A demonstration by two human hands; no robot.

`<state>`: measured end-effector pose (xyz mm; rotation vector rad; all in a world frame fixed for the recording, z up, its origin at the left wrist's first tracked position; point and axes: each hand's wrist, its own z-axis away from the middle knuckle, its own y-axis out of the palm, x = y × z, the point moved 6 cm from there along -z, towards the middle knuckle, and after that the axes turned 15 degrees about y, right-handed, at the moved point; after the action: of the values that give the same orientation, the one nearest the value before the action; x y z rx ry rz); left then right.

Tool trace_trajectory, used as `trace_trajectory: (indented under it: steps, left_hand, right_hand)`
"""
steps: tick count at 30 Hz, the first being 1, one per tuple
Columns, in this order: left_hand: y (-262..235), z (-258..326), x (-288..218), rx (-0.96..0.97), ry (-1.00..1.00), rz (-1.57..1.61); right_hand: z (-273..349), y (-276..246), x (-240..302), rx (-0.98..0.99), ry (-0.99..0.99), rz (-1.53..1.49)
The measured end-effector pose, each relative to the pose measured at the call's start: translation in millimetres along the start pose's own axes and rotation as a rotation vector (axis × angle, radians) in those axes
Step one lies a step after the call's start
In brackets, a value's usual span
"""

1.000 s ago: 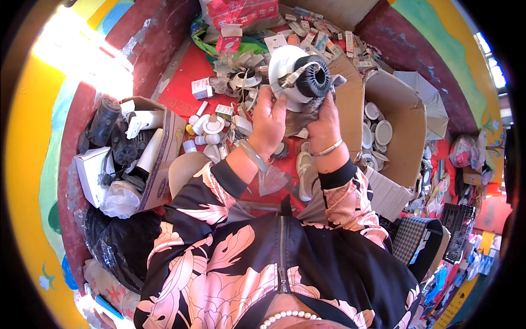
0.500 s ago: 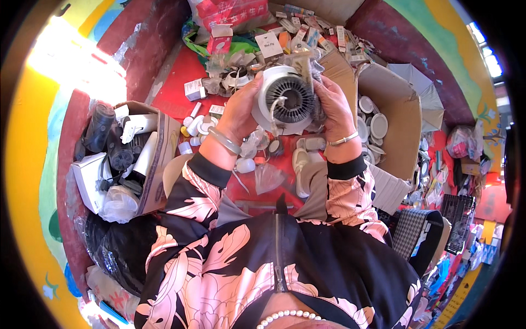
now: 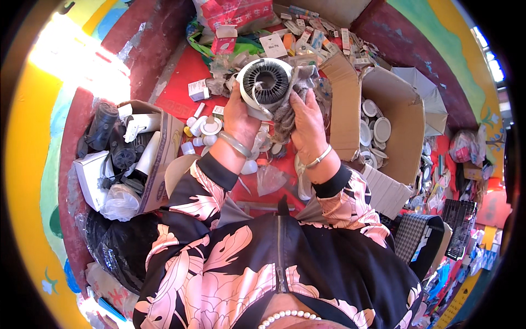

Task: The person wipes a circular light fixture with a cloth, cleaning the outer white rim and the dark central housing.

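Clasping a round lamp [image 3: 266, 81], finned end facing up, by its near left edge with the left hand [image 3: 241, 117], the nearer one; pinching a grey rag [image 3: 284, 117] in the right hand [image 3: 309, 122], apparently against the lamp's right side.

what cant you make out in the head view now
- Far side of the light: hidden by its own finned side, which faces the camera.
- Left hand: some fingers hidden behind the light.
- Floor of the right carton: hidden by white discs.
- Contents of the black bag: hidden by dark plastic.
- Red bag: top cut off by the upper edge.
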<state>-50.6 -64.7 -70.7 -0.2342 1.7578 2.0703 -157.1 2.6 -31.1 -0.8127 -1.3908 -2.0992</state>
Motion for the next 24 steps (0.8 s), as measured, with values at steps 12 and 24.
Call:
trace_trajectory:
  steps: [12,24]
  left_hand:
    - [26.8,13.1,-12.3,0.141,0.02,-0.051]
    - [35.2,21.2,-10.7,0.273,0.018,-0.088]
  right_hand:
    - [-1.1,-23.5,17.7,-0.256,-0.013,-0.112]
    - [27.3,38.0,47.1,-0.033,-0.743,1.076]
